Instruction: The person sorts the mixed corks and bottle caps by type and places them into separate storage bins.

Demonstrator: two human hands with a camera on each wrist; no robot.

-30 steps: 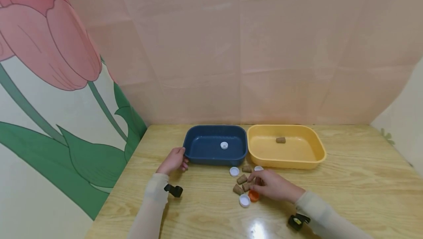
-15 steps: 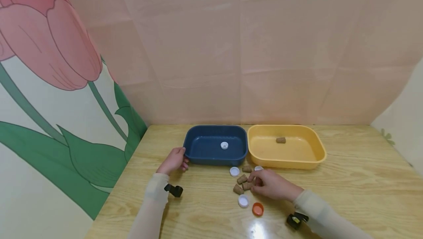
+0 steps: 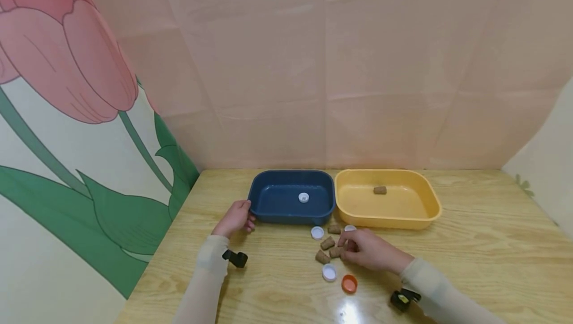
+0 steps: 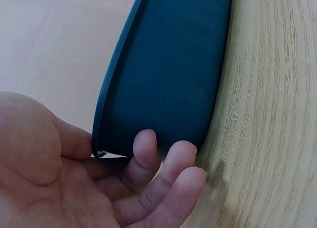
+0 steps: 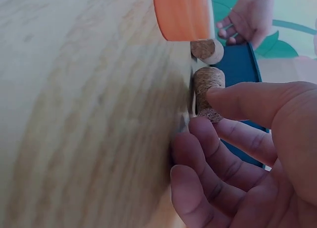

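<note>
My left hand (image 3: 235, 218) holds the near left corner of the blue tray (image 3: 286, 216), its thumb at the rim and its other fingers bent against the outer wall (image 4: 163, 79). On the table my right hand (image 3: 369, 250) pinches a cork stopper (image 3: 335, 252) between thumb and forefinger; in the right wrist view the thumb lies across that cork (image 5: 209, 82). More corks, among them one at the left (image 3: 322, 257), lie close by. An orange bottle cap (image 3: 349, 284) and a white bottle cap (image 3: 329, 272) rest nearer the front.
A yellow tray (image 3: 387, 222) stands right of the blue one, with one cork (image 3: 379, 190) inside. The blue tray has a white cap (image 3: 303, 197) in it. Two white caps, one at the left (image 3: 317, 233), lie before the trays. A pink-draped wall (image 3: 322, 90) rises behind.
The orange cap has slid from beside the right fingers toward the table's front. The front white cap has shifted slightly left. My left hand stays at the blue tray.
</note>
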